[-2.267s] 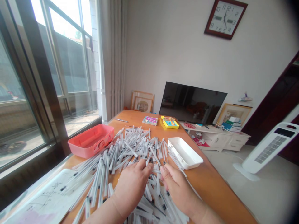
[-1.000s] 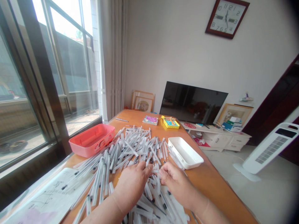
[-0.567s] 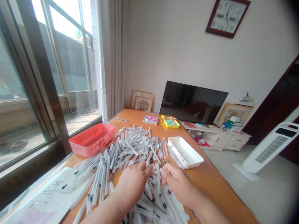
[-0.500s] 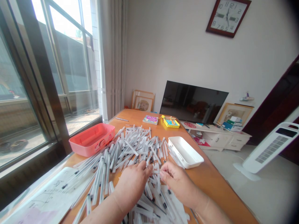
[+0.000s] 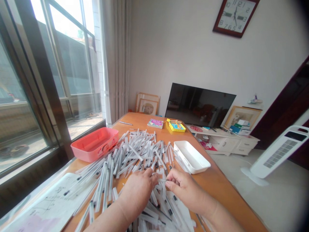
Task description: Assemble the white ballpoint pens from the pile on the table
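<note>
A big heap of thin clear-and-white pens with black tips (image 5: 135,154) covers the middle of the orange wooden table (image 5: 224,196). My left hand (image 5: 137,191) rests knuckles-up on the near part of the heap, fingers curled and pinching one pen. My right hand (image 5: 182,187) is just to its right, thumb and fingers pinched on the other end of the same pen (image 5: 161,179), which lies across the gap between both hands. More pens lie under my wrists.
A pink tray (image 5: 94,145) stands at the left edge, a white tray (image 5: 190,158) at the right. A sheet of paper (image 5: 45,206) lies near left. Small colourful boxes (image 5: 176,126) sit at the far end. A window is left, a white fan heater (image 5: 277,154) on the floor right.
Both hands have stayed at the near middle of the heap, working fingertip to fingertip. My right hand's fingers have closed and shifted slightly; the heap and trays have not moved.
</note>
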Demonstrator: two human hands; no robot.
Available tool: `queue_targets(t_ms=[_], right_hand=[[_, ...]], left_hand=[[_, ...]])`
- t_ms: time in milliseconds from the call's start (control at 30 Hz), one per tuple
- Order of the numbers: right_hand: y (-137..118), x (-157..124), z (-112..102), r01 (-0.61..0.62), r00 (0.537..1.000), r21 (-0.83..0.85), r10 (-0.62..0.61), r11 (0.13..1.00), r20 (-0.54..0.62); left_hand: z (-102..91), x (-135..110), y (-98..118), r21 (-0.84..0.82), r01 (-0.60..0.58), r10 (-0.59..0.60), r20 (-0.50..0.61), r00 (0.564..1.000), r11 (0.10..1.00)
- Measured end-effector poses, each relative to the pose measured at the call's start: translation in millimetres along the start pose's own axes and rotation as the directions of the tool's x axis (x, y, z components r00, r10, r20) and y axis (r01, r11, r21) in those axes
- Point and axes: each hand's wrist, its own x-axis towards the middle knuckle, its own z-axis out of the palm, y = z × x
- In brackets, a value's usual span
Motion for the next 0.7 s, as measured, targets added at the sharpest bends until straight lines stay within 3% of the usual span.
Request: queue_targets(t_ms=[167,367,567,700], right_hand=[[-4,-1,-7,0.041,0.999,-0.063,-0.039,0.997,0.029],[5,-1,-14,-0.016,0.999,-0.120,0.010,0.993,-0.049],[18,0,-18,-0.041,0.999,-0.031,0.040,0.999,-0.030],[14,1,-9,-0.027,0.998,-0.023,0.026,0.999,-0.056]], left_hand=[[-2.1,0,1,-0.019,-0.002,0.002,0.009,1.000,1.000],[-7.7,0,-8,-0.017,0.120,-0.120,-0.018,0.993,0.993],[-12.9,1,-11,0.004,0.053,-0.053,-0.036,0.998,0.999],[-16.1,0,-9,0.027,-0.014,0.016,-0.071,0.997,1.000]])
